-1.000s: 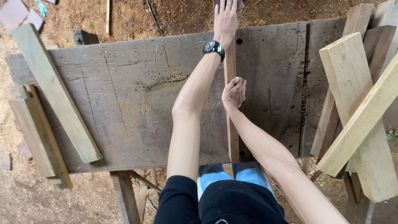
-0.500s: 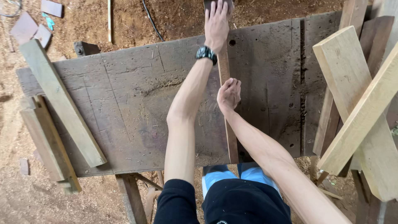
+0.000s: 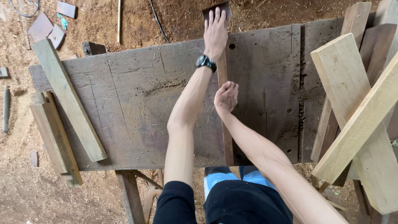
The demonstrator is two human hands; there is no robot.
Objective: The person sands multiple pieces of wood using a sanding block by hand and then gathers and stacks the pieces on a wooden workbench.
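Across worn workbench [image 3: 124,103], left hand [image 3: 215,33] and right hand [image 3: 226,97] press narrow strip [image 3: 226,137].

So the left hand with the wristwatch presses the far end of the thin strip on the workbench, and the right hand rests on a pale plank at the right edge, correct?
Not quite. The head view shows the right hand on the same thin strip, nearer the person, not on the pale planks. The left hand with the wristwatch does press the strip's far end on the workbench.

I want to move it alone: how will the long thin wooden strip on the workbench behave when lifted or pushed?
The wooden strip looks narrow and long, so probably light and slightly springy. It lies flat, so it should slide, not roll. Its far end overhangs the workbench under the left hand, so it may tip.
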